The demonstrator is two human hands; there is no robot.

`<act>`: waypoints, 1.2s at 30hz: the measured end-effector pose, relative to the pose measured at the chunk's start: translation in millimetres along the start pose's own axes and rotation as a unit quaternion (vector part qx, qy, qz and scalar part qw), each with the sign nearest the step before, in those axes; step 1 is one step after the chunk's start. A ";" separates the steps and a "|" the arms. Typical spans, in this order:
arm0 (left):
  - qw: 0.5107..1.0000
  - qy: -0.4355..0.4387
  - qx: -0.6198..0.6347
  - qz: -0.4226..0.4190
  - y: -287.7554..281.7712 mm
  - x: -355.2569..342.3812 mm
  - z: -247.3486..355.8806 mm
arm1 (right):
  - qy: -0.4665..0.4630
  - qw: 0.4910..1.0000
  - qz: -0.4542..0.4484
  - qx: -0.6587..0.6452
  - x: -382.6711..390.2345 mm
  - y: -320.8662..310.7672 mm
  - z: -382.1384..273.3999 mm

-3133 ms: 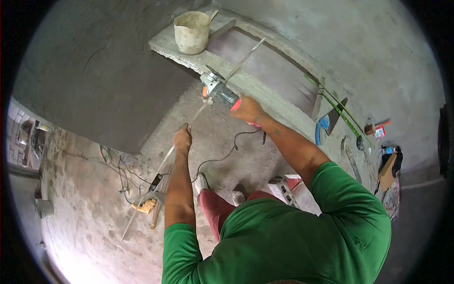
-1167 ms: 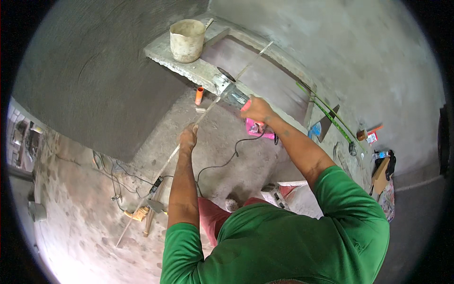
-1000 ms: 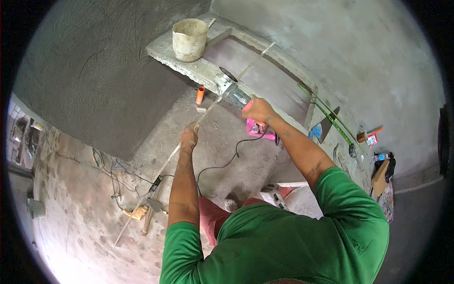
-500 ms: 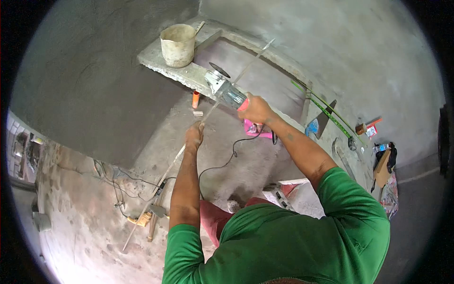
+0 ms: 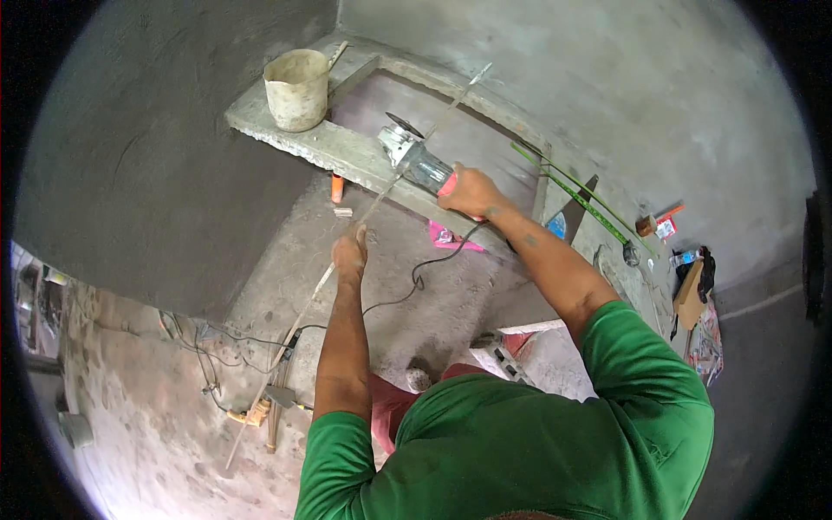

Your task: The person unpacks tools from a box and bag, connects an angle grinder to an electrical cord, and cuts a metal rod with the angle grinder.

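Observation:
My right hand [image 5: 464, 191] grips an angle grinder [image 5: 420, 163] with a dark disc and a red-and-black body. Its head is over a long pale rod [image 5: 316, 290], above the front edge of a concrete ledge [image 5: 351, 149]. My left hand [image 5: 351, 247] is closed on the rod lower down; the rod crosses the ledge and its rectangular opening. Below the ledge are an orange tube [image 5: 337, 189] and a pink plastic item [image 5: 455, 243]. The grinder's black cord [image 5: 416, 282] runs down across the floor.
A dirty pail [image 5: 295, 100] stands on the ledge's left. At right lie green strips [image 5: 589, 208], a handsaw [image 5: 576, 208] and cardboard [image 5: 689, 295]. Cables [image 5: 208, 347], a yellow-handled tool [image 5: 249, 416] and a trowel [image 5: 282, 394] lie lower left. Plastered walls [image 5: 147, 173] border the area.
The view has shifted, sliding the ledge and pail leftward. Both hands, with grinder and rod held, sit farther right relative to the ledge. More of the orange tube and pink item shows than at first.

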State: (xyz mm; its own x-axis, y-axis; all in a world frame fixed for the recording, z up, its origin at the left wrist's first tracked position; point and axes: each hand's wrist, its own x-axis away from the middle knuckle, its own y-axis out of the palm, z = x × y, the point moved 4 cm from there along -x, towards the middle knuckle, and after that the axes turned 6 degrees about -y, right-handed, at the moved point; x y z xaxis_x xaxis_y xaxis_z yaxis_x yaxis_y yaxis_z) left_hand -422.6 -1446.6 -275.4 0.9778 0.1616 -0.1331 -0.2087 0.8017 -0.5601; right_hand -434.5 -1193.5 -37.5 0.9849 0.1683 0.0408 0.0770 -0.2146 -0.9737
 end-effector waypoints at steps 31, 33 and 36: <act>0.999 -0.019 -0.020 -0.016 -8.4 1.1 -3.8 | 0.006 1.000 0.000 -0.001 -15.7 3.1 8.4; 0.999 -0.033 -0.031 -0.005 -7.7 2.6 -5.3 | 0.007 1.000 -0.016 -0.004 -17.5 3.4 7.4; 0.998 -0.045 -0.034 -0.009 -9.2 2.6 -6.2 | 0.010 1.000 -0.019 -0.004 -17.5 5.9 8.0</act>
State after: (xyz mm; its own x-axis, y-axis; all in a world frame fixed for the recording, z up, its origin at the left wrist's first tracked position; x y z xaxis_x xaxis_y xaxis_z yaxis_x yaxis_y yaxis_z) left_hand -418.3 -1457.1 -275.6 0.9785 0.1999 -0.0503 -0.1879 0.7644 -0.6168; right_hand -452.5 -1190.0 -45.8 0.9842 0.1570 0.0817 0.1149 -0.2153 -0.9698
